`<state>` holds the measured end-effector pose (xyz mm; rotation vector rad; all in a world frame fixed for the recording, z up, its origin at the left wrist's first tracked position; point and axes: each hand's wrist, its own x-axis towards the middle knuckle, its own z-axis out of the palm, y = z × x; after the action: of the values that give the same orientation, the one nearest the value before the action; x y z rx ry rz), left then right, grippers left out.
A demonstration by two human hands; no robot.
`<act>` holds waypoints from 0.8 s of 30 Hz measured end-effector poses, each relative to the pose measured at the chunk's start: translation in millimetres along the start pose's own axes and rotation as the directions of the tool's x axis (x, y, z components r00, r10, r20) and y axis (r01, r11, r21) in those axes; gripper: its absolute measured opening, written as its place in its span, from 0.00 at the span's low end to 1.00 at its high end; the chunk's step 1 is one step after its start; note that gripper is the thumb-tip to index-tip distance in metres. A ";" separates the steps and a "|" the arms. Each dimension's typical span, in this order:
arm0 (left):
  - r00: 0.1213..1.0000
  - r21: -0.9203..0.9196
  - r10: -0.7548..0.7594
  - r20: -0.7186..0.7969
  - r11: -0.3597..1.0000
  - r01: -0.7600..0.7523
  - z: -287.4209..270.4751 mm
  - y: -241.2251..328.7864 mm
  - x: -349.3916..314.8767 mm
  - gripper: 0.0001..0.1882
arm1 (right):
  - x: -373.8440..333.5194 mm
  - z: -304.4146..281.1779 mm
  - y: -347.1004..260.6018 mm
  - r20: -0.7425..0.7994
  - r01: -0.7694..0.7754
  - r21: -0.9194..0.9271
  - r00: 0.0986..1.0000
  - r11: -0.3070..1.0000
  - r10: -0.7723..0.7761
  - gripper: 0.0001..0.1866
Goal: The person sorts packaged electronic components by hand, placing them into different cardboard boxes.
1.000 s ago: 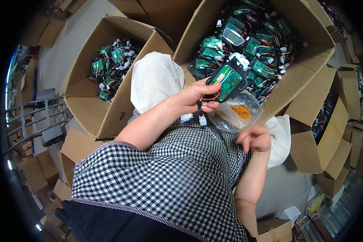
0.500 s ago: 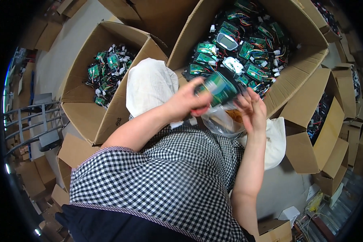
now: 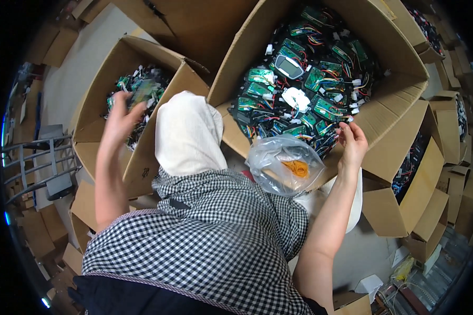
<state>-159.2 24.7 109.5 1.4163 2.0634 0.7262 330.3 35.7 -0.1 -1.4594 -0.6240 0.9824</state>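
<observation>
Reaching toward ten o'clock in my view, the left hand (image 3: 120, 119) is at the smaller carton (image 3: 142, 160), thumb and fingers apart; right by its tips a circuit-board module (image 3: 144, 92) shows as a green smear with yellowish streaks, over the pile there. Both are blurred, so I cannot tell whether that hand is gripping the module. At three o'clock I have the right hand (image 3: 353, 149), fingers curled toward the thumb, beside the larger carton (image 3: 397, 92); I can't tell if it pinches anything. That carton, at one o'clock, holds similar modules (image 3: 328, 107): green boards in black housings, red, yellow and blue wires, white plugs. Among them I see a display unit (image 3: 289, 67) face up, its grey screen framed by a pale rim, with a glossy white piece (image 3: 296, 100) toward six o'clock of it. Nearer centre, at three o'clock, a clear plastic bag (image 3: 268, 152) holds orange bands (image 3: 297, 168).
</observation>
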 end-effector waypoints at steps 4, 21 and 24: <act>0.797 0.701 0.569 -0.202 0.652 -0.288 3.6 -9.1 33.2 0.28 | 102.8 -3.2 29.9 -0.082 0.071 -0.162 0.993 0.984 -0.085 0.11; 0.492 -0.317 -0.074 0.868 0.680 0.661 410.0 195.5 135.8 0.28 | 268.4 15.9 3.4 -0.178 -0.107 -0.904 0.974 0.413 -0.137 0.26; 0.574 -0.447 0.032 0.818 0.663 0.600 376.1 177.9 106.1 0.24 | 238.9 15.0 3.1 -0.371 -0.141 -0.833 0.860 0.536 -0.350 0.24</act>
<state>182.9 229.2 -50.2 0.6577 1.0706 0.4954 436.0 244.0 -52.7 -2.4032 -0.8348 0.0727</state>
